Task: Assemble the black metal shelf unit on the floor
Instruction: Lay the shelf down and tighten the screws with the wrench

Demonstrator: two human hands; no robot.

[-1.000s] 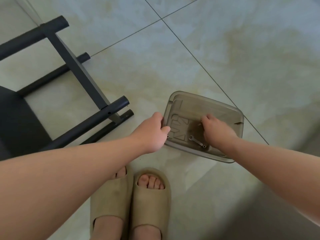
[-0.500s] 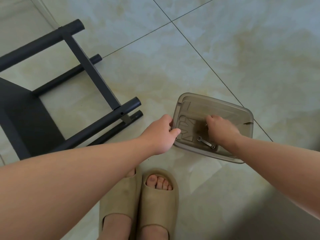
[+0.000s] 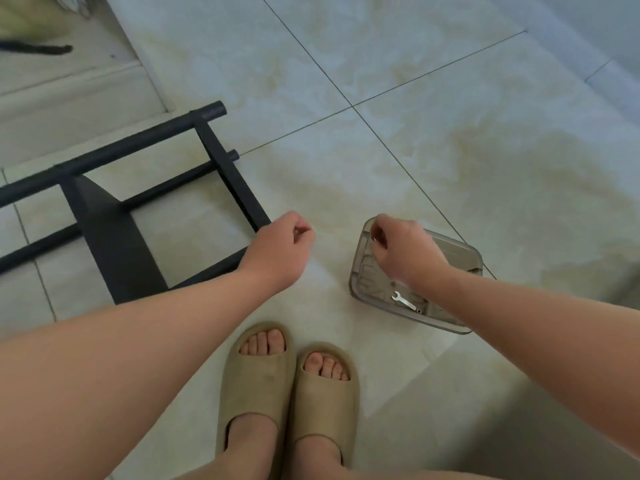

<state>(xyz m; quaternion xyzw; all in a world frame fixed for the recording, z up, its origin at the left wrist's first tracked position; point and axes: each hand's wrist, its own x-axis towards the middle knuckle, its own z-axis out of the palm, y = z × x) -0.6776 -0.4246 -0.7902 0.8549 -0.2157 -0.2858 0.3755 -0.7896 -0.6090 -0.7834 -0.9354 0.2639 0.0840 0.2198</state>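
1. The black shelf frame [image 3: 110, 244] is seen lying on its side on the tiled floor [image 3: 450, 150], to the left of both hands.
2. The left hand [image 3: 277, 252] is held by the frame's near corner. Its fingers are curled into the palm; whether anything is enclosed cannot be told.
3. The right hand [image 3: 407, 252] is held over a smoky plastic tray [image 3: 465, 259]. A small metal part [image 3: 375, 239] is pinched between thumb and fingertips.
4. A small wrench [image 3: 403, 301] is noted lying in the tray.

The right hand [image 3: 405, 254] pinches a small part [image 3: 375, 239] over the tray's [image 3: 462, 257] far-left corner. Nearer than that grip, a wrench [image 3: 403, 301] lies in the tray. Left of the grip is the left hand [image 3: 277, 251], and further left the shelf frame [image 3: 227, 168] lies on the floor [image 3: 450, 150].
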